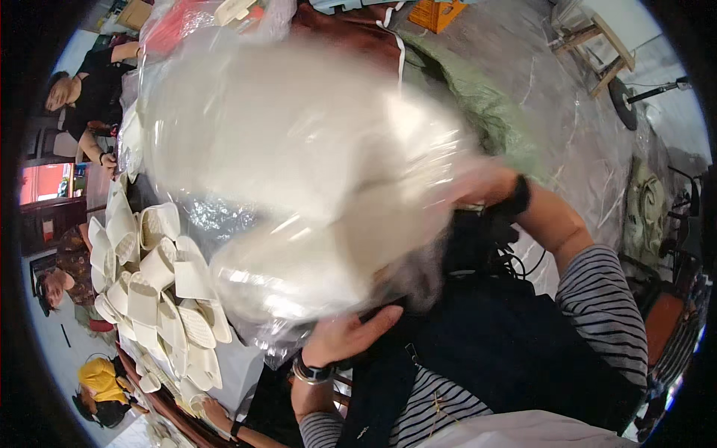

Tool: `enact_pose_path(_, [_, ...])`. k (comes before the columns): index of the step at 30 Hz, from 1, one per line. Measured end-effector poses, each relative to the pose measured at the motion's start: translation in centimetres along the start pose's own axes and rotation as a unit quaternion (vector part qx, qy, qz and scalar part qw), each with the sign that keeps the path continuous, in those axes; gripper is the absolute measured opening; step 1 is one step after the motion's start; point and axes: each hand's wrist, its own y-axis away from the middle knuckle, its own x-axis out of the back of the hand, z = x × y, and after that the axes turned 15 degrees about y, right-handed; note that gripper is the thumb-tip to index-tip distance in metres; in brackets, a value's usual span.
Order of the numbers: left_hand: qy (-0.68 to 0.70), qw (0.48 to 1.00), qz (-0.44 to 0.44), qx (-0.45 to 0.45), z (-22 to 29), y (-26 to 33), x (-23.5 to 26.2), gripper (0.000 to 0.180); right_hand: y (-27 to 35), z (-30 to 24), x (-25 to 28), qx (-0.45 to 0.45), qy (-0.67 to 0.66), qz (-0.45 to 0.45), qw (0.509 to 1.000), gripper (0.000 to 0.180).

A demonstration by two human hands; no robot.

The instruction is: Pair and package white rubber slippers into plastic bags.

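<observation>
A large clear plastic bag [299,149] fills the middle of the view, blurred by motion, with pale cream slippers inside it. My left hand [347,332] grips the bag's lower edge from beneath, a dark watch on its wrist. At the bag's right side my right hand [485,187] holds the plastic; it is blurred and partly hidden, with a black band on the wrist. Both sleeves are striped, over a dark apron.
Several loose white slippers [160,291] lie in rows on the table at the left. Other people sit along the left edge. A green sack [478,104] lies behind the bag, a wooden stool [594,45] stands far right, and plastic sheeting covers the floor.
</observation>
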Motion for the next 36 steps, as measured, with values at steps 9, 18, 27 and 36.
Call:
enact_pose_path(9, [-0.288, 0.909, -0.025, -0.3, -3.5, -17.5, -2.9, 0.043, 23.6, -5.6, 11.7, -0.41, 0.236, 0.27, 0.839, 0.03])
enact_pose_path(18, [-0.444, 0.837, -0.191, -0.256, -2.3, -18.1, -6.2, 0.014, 10.2, 11.2, 6.0, -0.385, 0.373, -0.048, 0.843, 0.034])
enact_pose_path(27, [-0.434, 0.843, -0.157, -0.276, -2.4, -16.1, -5.0, 0.007, 11.8, 10.1, 18.0, -0.528, 0.569, 0.061, 0.628, 0.045])
enact_pose_path(36, [-0.44, 0.834, -0.178, -0.28, -2.1, -15.8, -5.5, 0.008, 3.8, 20.6, 10.8, -0.418, 0.594, -0.09, 0.681, 0.039])
